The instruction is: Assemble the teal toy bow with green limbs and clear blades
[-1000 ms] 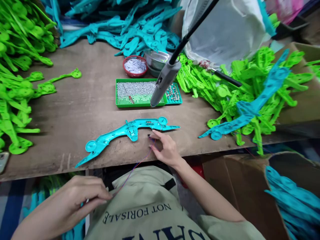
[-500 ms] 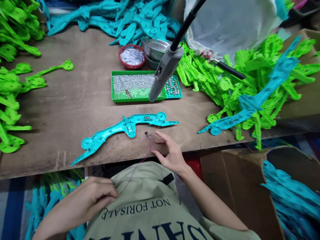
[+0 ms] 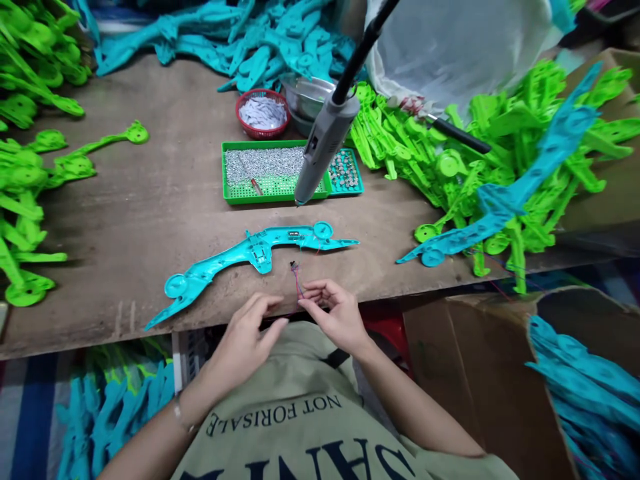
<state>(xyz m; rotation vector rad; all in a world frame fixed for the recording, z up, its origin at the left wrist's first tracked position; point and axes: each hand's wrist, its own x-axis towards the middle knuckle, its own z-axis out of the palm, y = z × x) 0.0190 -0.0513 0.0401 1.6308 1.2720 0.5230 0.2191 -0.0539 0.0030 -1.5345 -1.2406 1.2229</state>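
Note:
A blue bow-shaped plastic part [image 3: 225, 260] lies on the table, with a round cup near each end and a small metal piece set in its right arm. Thin red and blue wires [image 3: 297, 280] with a small black piece at their tip lie just below it. At the table's front edge, my right hand [image 3: 333, 313] pinches these wires between thumb and fingertips. My left hand [image 3: 253, 340] is to the left of it, thumb and fingers apart, holding nothing. A grey electric screwdriver [image 3: 323, 147] hangs above the table behind the blue part.
A green tray [image 3: 275, 193] of small metal screws and a blue tray [image 3: 361, 189] stand behind the part, near a red basket [image 3: 261, 135]. Green parts [image 3: 450, 167] are heaped right and left. A cardboard box [image 3: 490, 373] is at the right front.
My left hand has moved up and right from the apron to the table edge, and its fingers have opened. My right hand has closed on the wires. The screwdriver has swung slightly left.

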